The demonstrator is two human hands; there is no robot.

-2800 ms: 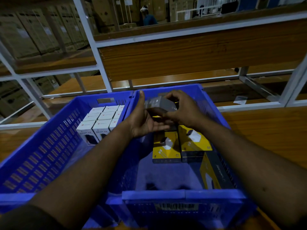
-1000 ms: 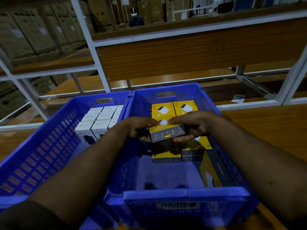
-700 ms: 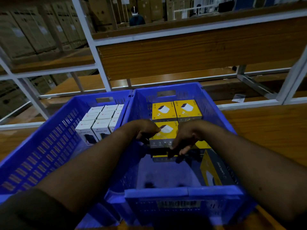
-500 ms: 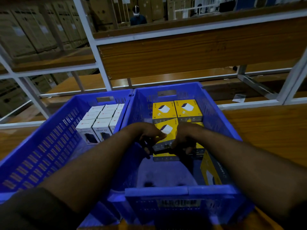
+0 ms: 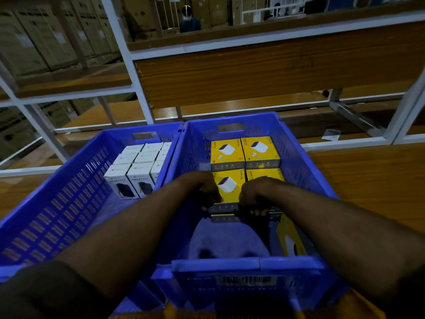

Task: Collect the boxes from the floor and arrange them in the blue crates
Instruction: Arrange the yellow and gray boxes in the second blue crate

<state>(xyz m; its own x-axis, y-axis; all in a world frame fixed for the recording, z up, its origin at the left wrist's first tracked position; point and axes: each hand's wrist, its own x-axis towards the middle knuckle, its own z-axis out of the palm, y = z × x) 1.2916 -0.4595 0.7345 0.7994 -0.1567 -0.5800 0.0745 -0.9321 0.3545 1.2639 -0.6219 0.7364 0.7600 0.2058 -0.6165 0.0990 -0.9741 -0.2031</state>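
Two blue crates stand side by side on a wooden surface. The right crate [image 5: 299, 153] holds yellow boxes laid flat, two of them [image 5: 243, 151] at the far end. My left hand [image 5: 205, 187] and my right hand [image 5: 254, 195] both grip one yellow box [image 5: 228, 186], low inside the crate, on top of another box in the second row. One more yellow box [image 5: 291, 238] leans on edge against the right wall. The left crate [image 5: 57, 203] carries several white boxes [image 5: 140, 166] packed upright at its far end.
White metal shelf frames [image 5: 128, 65] with wooden boards [image 5: 264, 72] rise right behind the crates. Stacked cartons [image 5: 46, 40] fill the far left. A person [image 5: 189, 18] stands far off. A slip of paper [image 5: 331, 134] lies on the shelf at right.
My hands carried a yellow box from chest height down into the right crate and lowered it onto the second row, in front of the two far boxes.
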